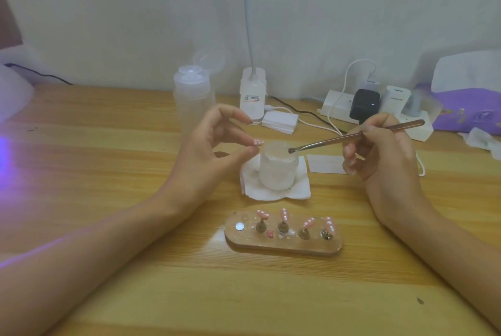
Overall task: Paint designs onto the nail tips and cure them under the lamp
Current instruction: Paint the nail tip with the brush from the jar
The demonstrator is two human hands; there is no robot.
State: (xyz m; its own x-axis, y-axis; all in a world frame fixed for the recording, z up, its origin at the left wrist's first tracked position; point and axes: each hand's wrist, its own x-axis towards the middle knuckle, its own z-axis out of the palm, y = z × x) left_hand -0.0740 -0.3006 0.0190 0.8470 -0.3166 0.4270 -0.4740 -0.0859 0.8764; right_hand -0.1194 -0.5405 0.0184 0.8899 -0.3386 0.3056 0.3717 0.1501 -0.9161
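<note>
The left hand pinches one pink nail tip with white dots between the thumb and a fingertip, just beside the rim of the single frosted cup. The right hand grips one brush like a pen, its dark tip over the cup's mouth. The cup stands on one folded white tissue. Nearer the person lies one oval holder with four stands, each bearing a pink dotted tip, plus one bare round metal spot and one small pink piece lying loose. Farther back on the wooden table stand one clear pump bottle, one white lamp base, one stack of white pads and one power strip.
</note>
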